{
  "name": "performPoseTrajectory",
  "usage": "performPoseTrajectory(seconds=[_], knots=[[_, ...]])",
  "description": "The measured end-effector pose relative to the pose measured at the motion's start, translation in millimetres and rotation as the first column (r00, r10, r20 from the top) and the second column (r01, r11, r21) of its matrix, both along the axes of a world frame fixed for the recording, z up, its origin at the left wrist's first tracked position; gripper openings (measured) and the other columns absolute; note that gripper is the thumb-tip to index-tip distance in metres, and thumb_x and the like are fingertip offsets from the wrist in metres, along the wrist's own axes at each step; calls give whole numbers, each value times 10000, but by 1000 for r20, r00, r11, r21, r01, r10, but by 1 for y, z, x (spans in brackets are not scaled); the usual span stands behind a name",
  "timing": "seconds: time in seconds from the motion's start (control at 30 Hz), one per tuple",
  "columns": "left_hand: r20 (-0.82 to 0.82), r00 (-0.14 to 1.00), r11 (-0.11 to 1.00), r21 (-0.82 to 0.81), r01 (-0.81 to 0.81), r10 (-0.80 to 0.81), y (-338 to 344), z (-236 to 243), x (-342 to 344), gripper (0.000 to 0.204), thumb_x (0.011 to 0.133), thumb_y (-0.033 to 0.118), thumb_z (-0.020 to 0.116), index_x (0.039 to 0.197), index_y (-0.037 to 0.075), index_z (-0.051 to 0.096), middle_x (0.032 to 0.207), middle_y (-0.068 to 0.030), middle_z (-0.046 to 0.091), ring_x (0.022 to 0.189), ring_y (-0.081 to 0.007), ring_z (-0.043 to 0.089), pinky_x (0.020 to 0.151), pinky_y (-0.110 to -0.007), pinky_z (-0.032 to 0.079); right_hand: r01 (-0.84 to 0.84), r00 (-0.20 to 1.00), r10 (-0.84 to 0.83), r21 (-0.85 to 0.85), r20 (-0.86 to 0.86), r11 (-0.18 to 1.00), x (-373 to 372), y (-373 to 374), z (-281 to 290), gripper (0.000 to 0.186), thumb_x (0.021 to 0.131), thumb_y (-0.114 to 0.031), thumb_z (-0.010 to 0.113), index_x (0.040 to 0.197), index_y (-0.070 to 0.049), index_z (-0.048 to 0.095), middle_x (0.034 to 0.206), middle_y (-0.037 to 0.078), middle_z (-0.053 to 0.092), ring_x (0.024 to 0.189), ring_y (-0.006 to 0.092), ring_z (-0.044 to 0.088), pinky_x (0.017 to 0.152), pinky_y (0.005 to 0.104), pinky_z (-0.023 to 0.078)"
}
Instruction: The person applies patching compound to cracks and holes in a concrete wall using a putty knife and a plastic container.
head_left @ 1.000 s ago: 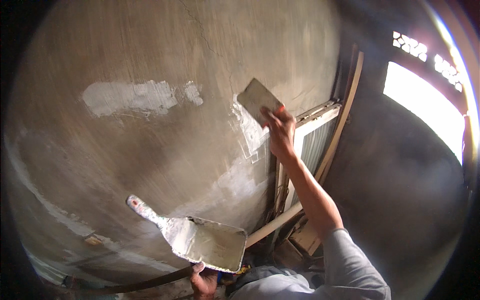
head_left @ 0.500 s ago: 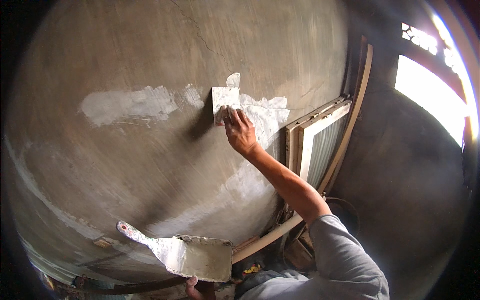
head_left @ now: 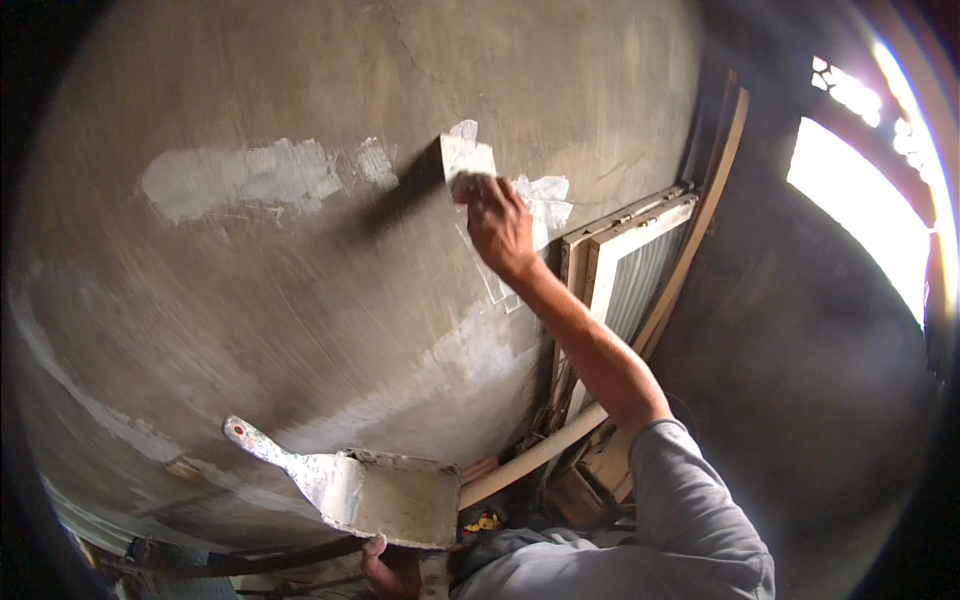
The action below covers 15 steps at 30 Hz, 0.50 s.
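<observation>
My right hand [head_left: 499, 228] is closed on a flat, square putty spreader [head_left: 466, 155] smeared with white filler. The spreader's blade is held at the grey wall [head_left: 300, 330], over a patch of white filler [head_left: 545, 203]; its lower part is hidden by my fingers. Low in view, my left hand [head_left: 390, 570] grips a shallow putty pan [head_left: 410, 505] by its near edge, the thumb at the rim and the other fingers hidden underneath. Across the pan's left side rests a putty knife [head_left: 268, 447], its speckled handle jutting out to the upper left.
Another long white filler patch [head_left: 240, 180] lies on the wall to the left. A white-framed window sash [head_left: 600, 275] and long wooden strips [head_left: 700, 220] lean to the right. Beyond them is a dark wall [head_left: 800, 330] with a bright window opening [head_left: 860, 200]. A wooden box [head_left: 582, 490] stands below.
My right hand and the spreader have moved slightly up and right, and the spreader has tilted. Less filler shows below the hand. The pan appears a little higher and further left.
</observation>
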<state>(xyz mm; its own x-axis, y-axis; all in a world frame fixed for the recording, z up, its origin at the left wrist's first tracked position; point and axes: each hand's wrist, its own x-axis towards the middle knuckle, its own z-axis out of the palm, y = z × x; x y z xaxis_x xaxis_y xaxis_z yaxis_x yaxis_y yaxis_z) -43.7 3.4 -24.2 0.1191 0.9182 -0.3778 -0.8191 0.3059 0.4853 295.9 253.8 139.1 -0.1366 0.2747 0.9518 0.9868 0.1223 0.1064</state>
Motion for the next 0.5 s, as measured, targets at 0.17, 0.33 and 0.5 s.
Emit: performPoseTrajectory(seconds=[0.17, 0.33, 0.5], knots=[[-38, 998, 999, -1, -53, 53, 0, 12, 7, 493, 754, 150, 475, 1200, -41, 389, 1185, -178, 458, 1102, -310, 430, 938, -434, 341, -7, 990, 29, 151, -141, 989, -6, 2, -14, 362, 684, -77, 534, 1043, -30, 541, 1015, 111, 505, 910, 281, 493, 749, 361, 432], [-132, 988, 991, -100, -88, 75, 0, 7, 6, 478, 784, 144, 444, 1224, -28, 366, 1233, -184, 412, 1142, -318, 385, 961, -452, 308, 23, 999, -26, 139, 18, 990, -15, 38, -56, 366, 718, -117, 513, 1055, 23, 537, 1143, 182, 455, 1022, 318, 452, 853, 381, 387], [-26, 999, 999, 18, -39, 39, -2, 11, 4, 497, 794, 137, 443, 1250, -22, 328, 1266, -181, 378, 1156, -335, 364, 953, -496, 305, -104, 985, 94, -62, -146, 993, -43, -10, -77, 287, 734, -109, 549, 1013, -43, 564, 1077, 133, 500, 935, 274, 511, 735, 358, 447]])
